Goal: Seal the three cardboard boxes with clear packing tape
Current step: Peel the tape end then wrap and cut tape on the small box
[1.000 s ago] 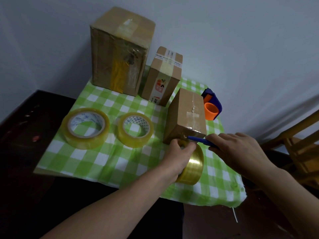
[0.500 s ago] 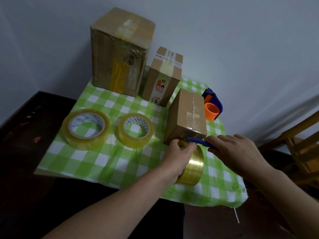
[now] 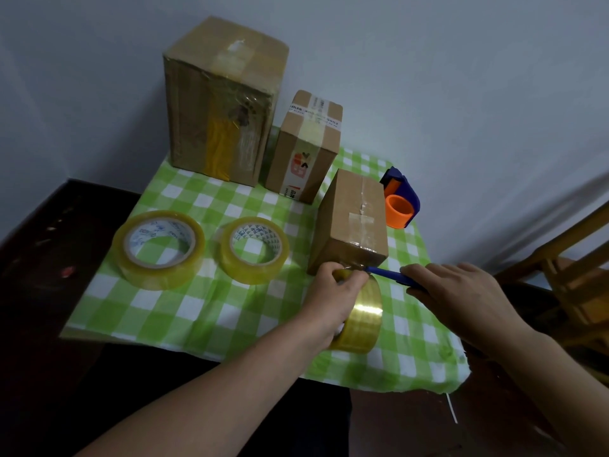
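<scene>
The person's left grip (image 3: 336, 291) is curled round a tape roll (image 3: 362, 321), standing it on edge on a green checked cloth (image 3: 184, 311). Its fingertips pinch the short strip that runs to the near bottom edge of the small box (image 3: 352, 222), just beyond. The right grip (image 3: 461, 291), close beside it, is closed on a blue cutting tool (image 3: 385, 273) whose tip points at that strip. A middle box (image 3: 306, 150) and a large box (image 3: 220, 103) stand further beyond, by the wall.

The tool's tip sits very near the pinching fingers, so a slip could nick them. If the strip goes slack it may tear crookedly or fold onto itself, and a hard tug could drag the light box.

Left of the left grip lie two spare rolls (image 3: 158, 249), with open cloth nearer the person. Beyond the right grip sits an orange-and-blue dispenser (image 3: 400, 206). The cloth's edge drops away to the right of that grip, with a wooden chair (image 3: 576, 275) past it.
</scene>
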